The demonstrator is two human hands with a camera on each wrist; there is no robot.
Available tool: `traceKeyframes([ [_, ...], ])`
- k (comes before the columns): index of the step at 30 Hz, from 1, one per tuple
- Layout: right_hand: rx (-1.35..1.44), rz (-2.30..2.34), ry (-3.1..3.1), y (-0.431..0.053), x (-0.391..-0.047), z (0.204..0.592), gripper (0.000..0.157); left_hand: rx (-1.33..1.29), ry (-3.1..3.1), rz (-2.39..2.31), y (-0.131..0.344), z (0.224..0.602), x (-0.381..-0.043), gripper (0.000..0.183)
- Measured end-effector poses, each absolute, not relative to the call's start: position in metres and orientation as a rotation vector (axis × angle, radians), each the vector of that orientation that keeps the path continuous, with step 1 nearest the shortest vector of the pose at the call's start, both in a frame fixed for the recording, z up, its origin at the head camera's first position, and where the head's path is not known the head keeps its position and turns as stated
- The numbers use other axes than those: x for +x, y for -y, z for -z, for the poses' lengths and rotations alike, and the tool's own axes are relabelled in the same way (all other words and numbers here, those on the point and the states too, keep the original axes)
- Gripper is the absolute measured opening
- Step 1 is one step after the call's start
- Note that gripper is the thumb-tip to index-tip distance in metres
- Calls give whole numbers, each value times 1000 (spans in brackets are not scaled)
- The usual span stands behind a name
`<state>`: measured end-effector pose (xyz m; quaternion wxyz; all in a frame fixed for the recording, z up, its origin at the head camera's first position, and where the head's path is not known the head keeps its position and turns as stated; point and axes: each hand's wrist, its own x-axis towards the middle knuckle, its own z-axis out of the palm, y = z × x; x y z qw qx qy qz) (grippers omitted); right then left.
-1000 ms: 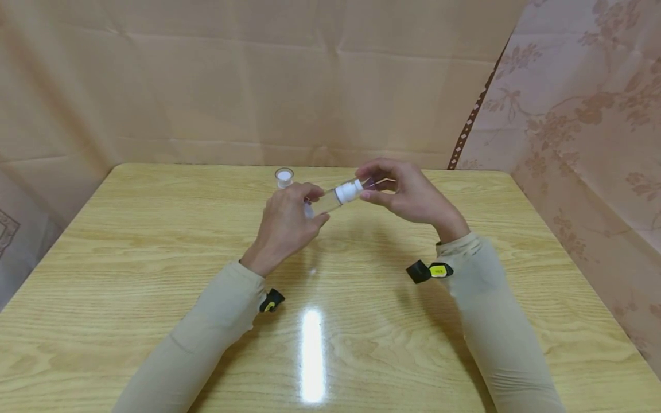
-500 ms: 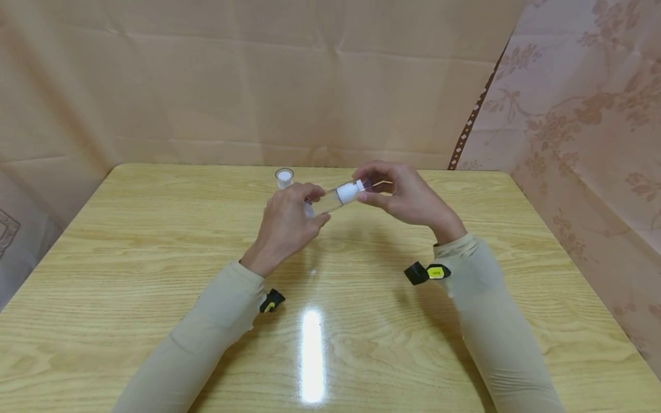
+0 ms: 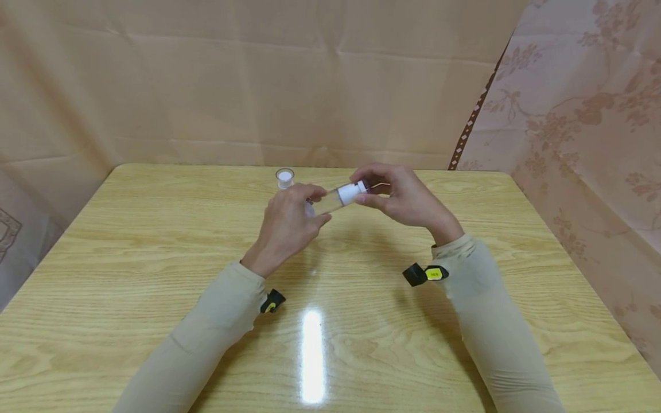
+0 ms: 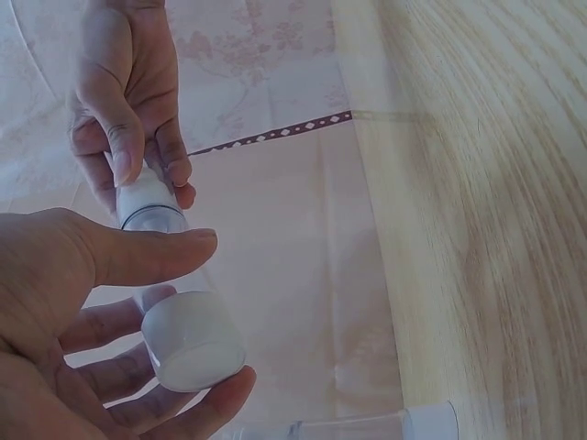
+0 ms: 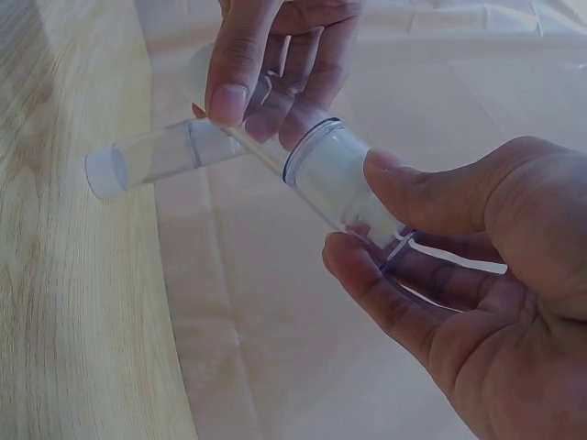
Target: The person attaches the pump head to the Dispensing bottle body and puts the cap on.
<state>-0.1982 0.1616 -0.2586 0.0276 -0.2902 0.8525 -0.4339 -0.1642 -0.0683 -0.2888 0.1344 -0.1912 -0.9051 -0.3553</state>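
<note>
My left hand (image 3: 289,221) grips a slim clear bottle (image 3: 328,202) with a white base (image 4: 194,344), tilted above the table. Its white pump top points up to the right, toward my right hand (image 3: 408,195). Between thumb and fingers, the right hand pinches a clear cap (image 5: 341,188) that surrounds the white pump top. In the right wrist view the cap's rim lies close to the dark ring at the bottle's neck. Behind the left hand, a second similar bottle (image 3: 285,178) stands upright on the table, its lower part hidden by that hand.
The wood-grain table (image 3: 361,321) reflects a bright strip of light near its front. A beige cloth (image 3: 289,80) hangs behind the far edge, and a floral cloth (image 3: 588,143) hangs at the right. Black-and-yellow wrist cameras (image 3: 426,274) sit at both sleeve cuffs.
My right hand has shifted slightly left and down, sliding the clear cap further over the white pump top. The left hand and its bottle have hardly moved; the standing bottle stays put.
</note>
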Motion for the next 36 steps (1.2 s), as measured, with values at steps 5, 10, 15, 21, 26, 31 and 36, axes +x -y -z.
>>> traceKeyframes([
  [5, -887, 1331, -2652, -162, -198, 258, 30, -565, 2618, 1020, 67, 289, -164, 37],
  [10, -882, 1332, -2659, -162, -197, 258, 29, -578, 2614, 1003, 67, 290, -165, 36],
  [15, -897, 1336, -2661, -161, -198, 259, 28, -591, 2616, 980, 67, 290, -164, 36],
  [21, -903, 1343, -2659, -161, -197, 258, 28, -608, 2611, 960, 68, 290, -163, 35],
  [26, -909, 1344, -2659, -161, -197, 258, 27, -615, 2605, 954, 68, 291, -163, 36],
  [31, -904, 1338, -2672, -161, -198, 259, 27, -623, 2596, 953, 68, 291, -162, 36],
  [36, -889, 1324, -2700, -161, -197, 258, 27, -625, 2599, 966, 68, 290, -163, 36],
])
